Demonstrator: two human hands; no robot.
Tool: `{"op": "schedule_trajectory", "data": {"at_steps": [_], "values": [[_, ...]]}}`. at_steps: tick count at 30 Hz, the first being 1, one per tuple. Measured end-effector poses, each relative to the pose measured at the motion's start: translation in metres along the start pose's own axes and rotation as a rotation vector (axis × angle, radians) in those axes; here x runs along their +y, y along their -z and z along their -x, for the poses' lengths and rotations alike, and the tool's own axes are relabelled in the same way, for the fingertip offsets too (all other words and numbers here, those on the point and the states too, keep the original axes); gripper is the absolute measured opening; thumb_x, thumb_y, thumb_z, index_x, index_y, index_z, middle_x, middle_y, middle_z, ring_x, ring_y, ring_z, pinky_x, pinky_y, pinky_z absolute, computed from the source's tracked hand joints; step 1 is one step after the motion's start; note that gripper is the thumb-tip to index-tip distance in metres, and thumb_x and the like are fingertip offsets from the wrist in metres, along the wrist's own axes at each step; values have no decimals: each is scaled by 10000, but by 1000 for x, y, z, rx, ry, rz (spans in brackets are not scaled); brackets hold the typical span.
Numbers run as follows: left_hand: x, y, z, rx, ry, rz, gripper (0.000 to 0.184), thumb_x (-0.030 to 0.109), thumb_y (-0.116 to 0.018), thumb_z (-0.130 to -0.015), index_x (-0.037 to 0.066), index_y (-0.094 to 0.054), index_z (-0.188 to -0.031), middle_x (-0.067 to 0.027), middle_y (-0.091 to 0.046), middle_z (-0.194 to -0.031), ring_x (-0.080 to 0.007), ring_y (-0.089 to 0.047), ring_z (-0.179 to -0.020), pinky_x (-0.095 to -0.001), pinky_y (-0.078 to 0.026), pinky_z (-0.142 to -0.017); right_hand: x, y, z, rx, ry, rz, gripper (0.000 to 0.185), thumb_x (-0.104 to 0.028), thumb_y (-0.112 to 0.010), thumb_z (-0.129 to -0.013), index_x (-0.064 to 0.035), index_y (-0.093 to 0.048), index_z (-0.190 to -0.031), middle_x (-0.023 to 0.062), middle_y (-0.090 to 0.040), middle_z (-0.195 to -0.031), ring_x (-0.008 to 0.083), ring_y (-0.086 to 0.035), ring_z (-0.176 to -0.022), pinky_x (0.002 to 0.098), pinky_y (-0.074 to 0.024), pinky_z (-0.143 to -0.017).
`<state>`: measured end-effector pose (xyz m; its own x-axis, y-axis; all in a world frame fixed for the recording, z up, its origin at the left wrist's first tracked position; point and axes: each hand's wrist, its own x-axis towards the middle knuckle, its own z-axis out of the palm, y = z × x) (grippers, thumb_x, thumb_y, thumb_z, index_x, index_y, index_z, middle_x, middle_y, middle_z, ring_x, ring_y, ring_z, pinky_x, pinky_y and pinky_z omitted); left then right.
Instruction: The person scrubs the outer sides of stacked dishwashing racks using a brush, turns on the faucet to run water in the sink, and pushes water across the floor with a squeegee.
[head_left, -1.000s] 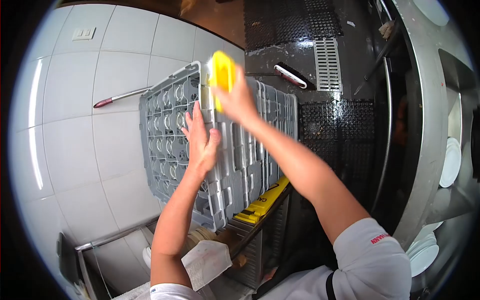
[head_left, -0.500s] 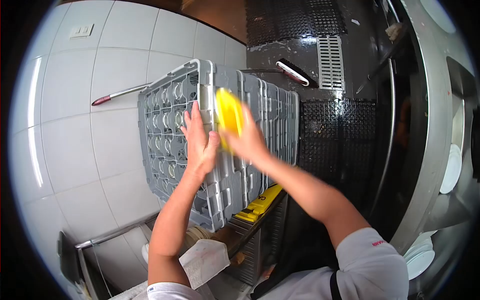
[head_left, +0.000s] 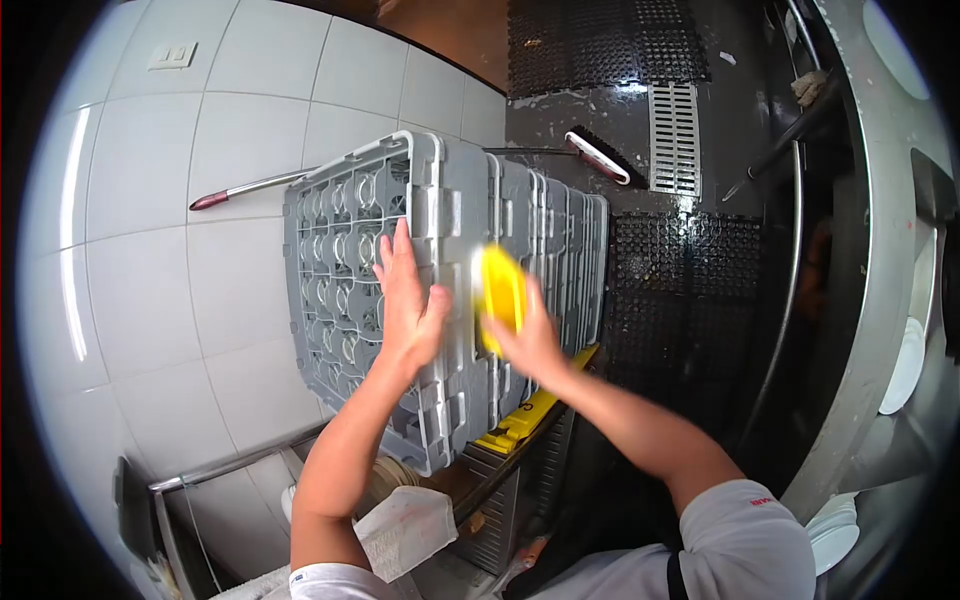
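Observation:
A tall stack of grey plastic glass racks (head_left: 455, 215) stands against the tiled wall, with glasses (head_left: 343, 248) in the compartments of the top one. My left hand (head_left: 408, 310) rests on the top rack's rim, fingers stretched out over the edge and thumb apart. In my right hand (head_left: 530, 335) is a yellow scrub brush (head_left: 505, 290), its pale bristle side turned to the rack's outer wall. The brush is slightly blurred, so whether it touches the wall is hard to tell.
A long-handled floor brush (head_left: 600, 158) leans behind the stack, near a floor drain grate (head_left: 675, 140). Black rubber mats (head_left: 680, 265) cover part of the floor. A yellow folded sign (head_left: 520, 415) is beside the stack. Along the right runs a steel counter (head_left: 850, 300) with white plates (head_left: 903, 365).
My right hand has moved the scrub brush from near the top rack's rim to lower on its outer wall, nearer to me. My left hand stays on the rim. The view has shifted slightly.

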<state>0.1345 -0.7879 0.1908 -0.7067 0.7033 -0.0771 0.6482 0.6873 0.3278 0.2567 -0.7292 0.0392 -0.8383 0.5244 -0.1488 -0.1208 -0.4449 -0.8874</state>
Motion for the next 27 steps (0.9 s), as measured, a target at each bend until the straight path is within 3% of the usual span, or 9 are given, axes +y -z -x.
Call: {"op": "schedule_trajectory", "data": {"at_steps": [4, 7, 8, 10, 14, 19, 24, 25, 27], "values": [[3, 1, 1, -14, 18, -17, 1108, 810, -333, -889, -13, -76, -1584, -249, -170, -1635, -490, -70, -1510, -593, -1, -1197, 35, -3, -13, 23, 85, 175, 735, -191, -732, -874, -7, -323, -1456, 226, -619, -1269, 351, -665, -1112, 438, -564, -912], [1, 0, 0, -13, -26, -15, 1051, 752, -337, -922, -17, -68, -1584, -241, -152, -1643, -474, -70, -1516, -561, -7, -1209, 9, 15, -126, 208, -165, 83, 564, -271, -736, -878, -91, -426, -1314, 186, -705, -989, 328, -726, -837, 415, -597, -696], [-1, 0, 0, -17, -25, -15, 1046, 750, -333, -925, -16, -67, -1585, -237, -146, -1645, -469, -77, -1517, -549, -16, -1213, -6, 24, -152, 207, -11, 139, 658, -273, -756, -871, -47, -395, -1372, 183, -712, -1015, 316, -715, -909, 419, -573, -799], [0, 0, 1, -26, -12, -25, 1050, 750, -335, -926, -23, -66, -1583, -244, -143, -1643, -470, -84, -1516, -549, -24, -1214, -15, 20, -151, 161, -98, 172, 694, -289, -746, -877, -41, -368, -1404, 201, -696, -1086, 334, -705, -976, 419, -559, -839], [0, 2, -1, -25, -55, -10, 1071, 760, -330, -925, -49, -62, -1574, -258, -138, -1640, -470, -90, -1514, -538, -38, -1217, 27, 19, -71, 96, 35, 215, 720, -295, -718, -884, -62, -320, -1438, 255, -669, -1167, 398, -689, -1045, 473, -555, -890], [0, 1, -2, -40, -33, -63, 1125, 807, -307, -903, -68, -60, -1566, -262, -131, -1639, -472, -92, -1512, -524, -47, -1221, -3, 27, -155, 149, -10, 206, 651, -318, -739, -861, -99, -379, -1357, 264, -708, -954, 446, -704, -897, 516, -576, -745], [3, 2, -6, -32, -52, -20, 1102, 787, -305, -915, -65, -52, -1568, -263, -131, -1638, -472, -92, -1512, -528, -46, -1220, -5, 32, -111, 36, -115, 210, 667, -297, -726, -865, -90, -367, -1388, 260, -705, -1033, 439, -709, -909, 490, -585, -758], [2, 2, -4, -37, -53, -11, 1094, 779, -306, -920, -64, -50, -1568, -263, -132, -1638, -472, -92, -1512, -529, -45, -1220, 19, 29, -97, 114, 206, 300, 677, -277, -716, -869, -105, -353, -1414, 248, -703, -1074, 432, -712, -916, 478, -591, -776], [7, 3, -5, -42, -18, 2, 1101, 787, -300, -916, -62, -48, -1569, -261, -128, -1639, -467, -91, -1514, -532, -43, -1219, 15, 28, -118, 119, 61, 309, 667, -275, -721, -864, -102, -367, -1403, 242, -708, -1050, 426, -712, -914, 481, -589, -782]]}}
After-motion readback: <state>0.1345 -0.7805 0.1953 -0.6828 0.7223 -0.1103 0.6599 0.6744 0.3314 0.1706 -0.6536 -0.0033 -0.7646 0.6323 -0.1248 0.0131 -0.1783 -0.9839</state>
